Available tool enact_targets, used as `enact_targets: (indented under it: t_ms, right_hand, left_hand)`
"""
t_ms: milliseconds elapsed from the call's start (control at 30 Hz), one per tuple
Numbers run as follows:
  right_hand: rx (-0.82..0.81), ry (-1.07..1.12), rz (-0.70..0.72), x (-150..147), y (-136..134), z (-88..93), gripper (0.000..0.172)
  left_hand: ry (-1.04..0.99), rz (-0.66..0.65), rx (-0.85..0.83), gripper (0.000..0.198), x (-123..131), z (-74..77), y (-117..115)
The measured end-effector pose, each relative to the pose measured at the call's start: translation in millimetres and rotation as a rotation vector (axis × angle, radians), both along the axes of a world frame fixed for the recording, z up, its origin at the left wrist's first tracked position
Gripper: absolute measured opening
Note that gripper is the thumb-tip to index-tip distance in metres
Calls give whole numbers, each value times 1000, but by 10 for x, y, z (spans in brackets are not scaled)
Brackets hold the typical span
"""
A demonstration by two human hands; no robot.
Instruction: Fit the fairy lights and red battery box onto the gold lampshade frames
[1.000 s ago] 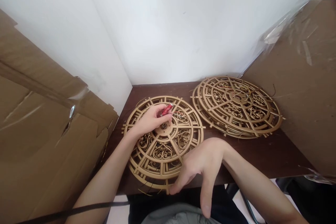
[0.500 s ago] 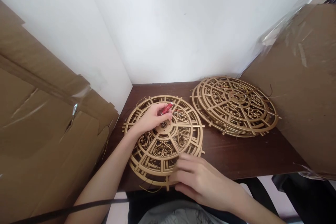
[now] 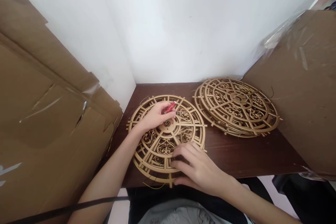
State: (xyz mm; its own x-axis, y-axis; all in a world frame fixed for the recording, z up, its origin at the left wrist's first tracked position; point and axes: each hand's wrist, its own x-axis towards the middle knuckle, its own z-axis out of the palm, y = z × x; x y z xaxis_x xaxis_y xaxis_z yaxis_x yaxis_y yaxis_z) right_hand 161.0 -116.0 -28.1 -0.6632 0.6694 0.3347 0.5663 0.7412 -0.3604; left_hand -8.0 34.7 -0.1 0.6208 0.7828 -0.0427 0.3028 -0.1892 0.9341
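Note:
A round gold lattice panel (image 3: 166,131) with scroll ornaments lies flat on top of at least one similar disc, on the dark wooden table (image 3: 231,157). Over its hub is my left hand (image 3: 158,114), closed around a small red tool (image 3: 170,107) with a shiny end. What kind of tool it is cannot be made out. My right hand (image 3: 195,166) rests at the panel's near right edge. Its fingers are bent and apart over the outer rings, with the thumb low beside the rim. Thin yellowish wires (image 3: 154,186) stick out from the near edge.
A stack of similar gold panels (image 3: 237,106) lies to the right, with thin wires poking out. Cardboard sheets (image 3: 52,112) stand on the left, and another cardboard sheet (image 3: 301,87) on the right. A white wall (image 3: 189,31) rises behind the table. A black strap (image 3: 99,202) crosses my left forearm.
My right hand has moved slightly up and inward over the near rim, its fingers more spread. My left hand keeps the red tool at the hub. The view has shifted a little.

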Motion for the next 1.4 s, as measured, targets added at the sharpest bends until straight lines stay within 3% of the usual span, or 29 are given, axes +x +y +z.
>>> enact_targets:
  t_ms: [200, 333, 600, 833, 1000, 1133, 1400]
  right_hand:
    - [-92, 85, -68, 77, -76, -3, 15]
    - [30, -20, 44, 76, -93, -9, 13]
    - [119, 22, 14, 6, -177, -69, 15]
    - [157, -118, 4, 87, -199, -4, 13]
    - [269, -209, 47, 107, -203, -86, 12]
    - [289, -247, 67, 176, -166, -120, 14]
    - [399, -248, 99, 281, 37, -1, 15]
  left_hand:
    - [-9, 13, 13, 22, 0, -18, 10]
    - [-13, 19, 3, 21, 11, 11, -10]
    - [-23, 12, 29, 18, 14, 48, -36]
    - [22, -1, 51, 20, 11, 62, -33]
    - [8, 5, 53, 20, 12, 46, -31]
    - [-14, 7, 58, 20, 13, 18, -26]
    - [-35, 88, 95, 21, 0, 23, -13]
